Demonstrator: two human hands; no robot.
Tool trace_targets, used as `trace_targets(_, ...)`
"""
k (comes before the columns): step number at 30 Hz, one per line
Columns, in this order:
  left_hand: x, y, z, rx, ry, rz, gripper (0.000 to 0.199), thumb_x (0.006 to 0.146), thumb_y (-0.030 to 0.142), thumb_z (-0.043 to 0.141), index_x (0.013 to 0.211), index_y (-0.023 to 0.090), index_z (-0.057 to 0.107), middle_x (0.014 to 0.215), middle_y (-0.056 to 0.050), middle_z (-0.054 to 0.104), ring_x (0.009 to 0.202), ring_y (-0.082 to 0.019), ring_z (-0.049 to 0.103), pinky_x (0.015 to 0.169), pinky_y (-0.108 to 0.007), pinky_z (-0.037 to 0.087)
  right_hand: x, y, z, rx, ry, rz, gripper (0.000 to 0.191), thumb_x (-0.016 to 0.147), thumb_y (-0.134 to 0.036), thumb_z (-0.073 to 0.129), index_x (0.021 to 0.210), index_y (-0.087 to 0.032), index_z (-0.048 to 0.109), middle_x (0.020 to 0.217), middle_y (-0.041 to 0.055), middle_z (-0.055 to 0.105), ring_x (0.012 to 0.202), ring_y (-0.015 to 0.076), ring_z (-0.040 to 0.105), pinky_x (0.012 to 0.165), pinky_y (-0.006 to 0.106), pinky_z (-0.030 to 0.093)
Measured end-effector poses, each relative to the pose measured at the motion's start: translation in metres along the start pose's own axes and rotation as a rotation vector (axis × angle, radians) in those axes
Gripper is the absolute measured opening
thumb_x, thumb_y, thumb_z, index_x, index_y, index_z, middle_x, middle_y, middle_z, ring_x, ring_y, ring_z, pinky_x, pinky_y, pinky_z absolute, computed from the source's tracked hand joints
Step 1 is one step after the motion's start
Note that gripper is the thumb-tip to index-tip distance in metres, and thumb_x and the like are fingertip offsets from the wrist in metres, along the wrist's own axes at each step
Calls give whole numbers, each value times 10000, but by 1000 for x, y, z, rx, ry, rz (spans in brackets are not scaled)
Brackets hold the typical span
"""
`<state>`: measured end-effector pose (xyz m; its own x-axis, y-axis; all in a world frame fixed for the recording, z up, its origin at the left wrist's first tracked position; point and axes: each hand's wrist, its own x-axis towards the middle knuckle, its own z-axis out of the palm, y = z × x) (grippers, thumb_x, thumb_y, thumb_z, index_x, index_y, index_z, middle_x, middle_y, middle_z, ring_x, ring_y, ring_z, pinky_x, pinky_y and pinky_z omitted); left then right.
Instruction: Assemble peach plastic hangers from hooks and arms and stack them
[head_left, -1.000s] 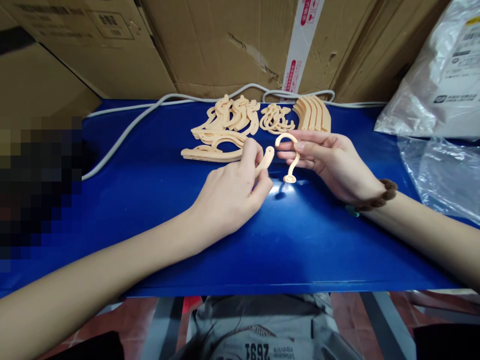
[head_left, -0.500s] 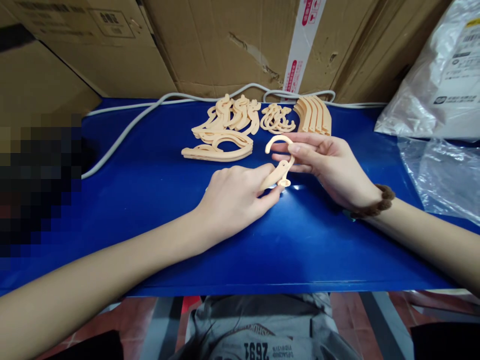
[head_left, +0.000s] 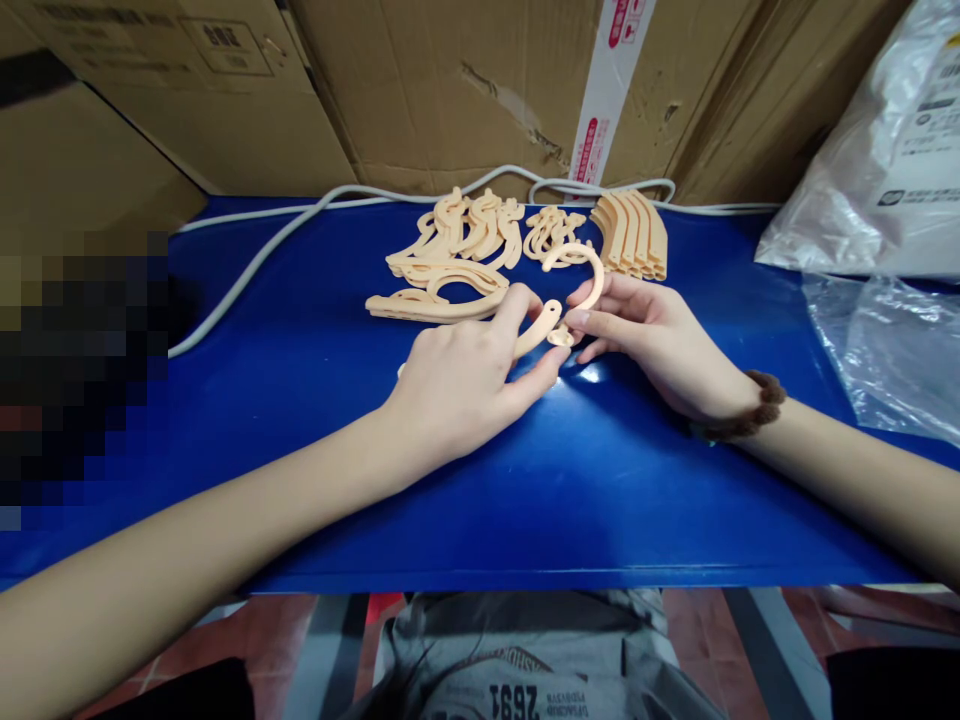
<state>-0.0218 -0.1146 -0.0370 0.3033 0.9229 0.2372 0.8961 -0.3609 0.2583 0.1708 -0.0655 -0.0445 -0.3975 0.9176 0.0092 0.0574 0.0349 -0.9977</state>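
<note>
Tilting more than before, the peach plastic hook (head_left: 598, 275) was pinched in the right hand (head_left: 652, 330) above the blue tabletop (head_left: 600, 490). The left hand (head_left: 457, 385) grasped a curved hanger arm (head_left: 537, 332), its holed end no longer crossing the stem but close by the foot. Beyond lay loose hooks (head_left: 546, 238) and, right of them, nested curved pieces (head_left: 631, 235).

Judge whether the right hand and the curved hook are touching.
Touching. The head view shows the right hand pinching the curved hook between thumb and fingers, below its bend.
</note>
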Motion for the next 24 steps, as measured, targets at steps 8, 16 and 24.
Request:
trace_targets(8,0,-3,1,-71,-123,16,206,1007,346,333,980,210,485,759,-8,646,658,-200,643,511,-280,284,5,-1,-9,123,-38,75,139,808,-278,755,874,-198,662,873,9,699,806,131,668,721,258,582)
trace_targets(16,2,-4,1,-75,-190,8,204,978,341,365,875,214,488,633,19,552,559,-180,561,504,-281,215,7,1,-10,209,30,105,306,774,-210,776,1033,-196,613,850,-10,705,751,123,685,666,244,595)
trace_targets(24,-1,-5,5,-112,-129,84,215,1012,319,321,954,197,489,665,27,571,559,-166,579,501,-269,218,7,0,-12,234,-9,107,500,761,-188,789,1193,-183,537,869,-11,704,764,142,708,668,255,609)
